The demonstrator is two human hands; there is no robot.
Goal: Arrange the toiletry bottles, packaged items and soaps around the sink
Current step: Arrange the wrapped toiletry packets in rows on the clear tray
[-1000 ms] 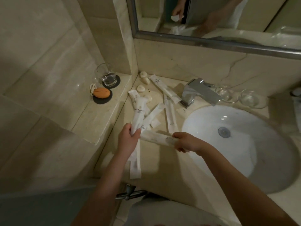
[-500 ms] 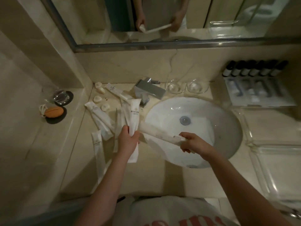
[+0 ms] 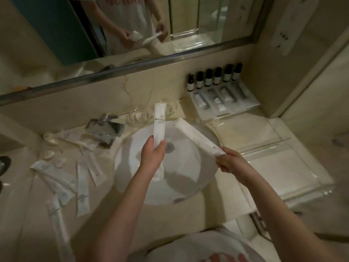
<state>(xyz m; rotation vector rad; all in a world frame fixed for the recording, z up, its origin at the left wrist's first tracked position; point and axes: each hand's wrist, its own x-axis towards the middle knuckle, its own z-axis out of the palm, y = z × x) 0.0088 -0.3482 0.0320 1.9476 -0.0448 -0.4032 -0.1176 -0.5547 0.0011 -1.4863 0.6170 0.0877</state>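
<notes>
**Hands holding 2 packets above the sink**

Hands are hovering over the white sink [image 3: 132,178], each one closed around a long white packaged item. The left hand [image 3: 153,157] is gripping an upright packet [image 3: 159,123] near its lower end, fingers wrapped fully round it, the printed top reaching up toward the back wall. The right hand [image 3: 231,162] is pinching the near end of a second packet [image 3: 196,138], which is slanting up and left, its far tip ending just right of the upright one; the 2 are staying apart.

Left of the basin, the counter [image 3: 37,214] is crowded: loose packets [image 3: 56,182] are lying at mixed angles, one narrow packet [image 3: 56,225] pointing toward the front edge, and small round soaps [image 3: 48,155] are sitting nearer the wall. The faucet [image 3: 105,127] is standing at the back rim, with clear glass dishes [image 3: 137,118] just beside it.

Right of the basin, a clear tray [image 3: 283,173] is lying bare and taking up most of that side, its edge running close to the sink rim. Behind it, a smaller tray [image 3: 245,107] is holding tubes, and 6 dark-capped bottles [image 3: 213,78] are lining the wall in a row. The mirror [image 3: 132,25] is running above, its metal frame slanting along the backsplash. Open air above the basin is giving both hands room.
</notes>
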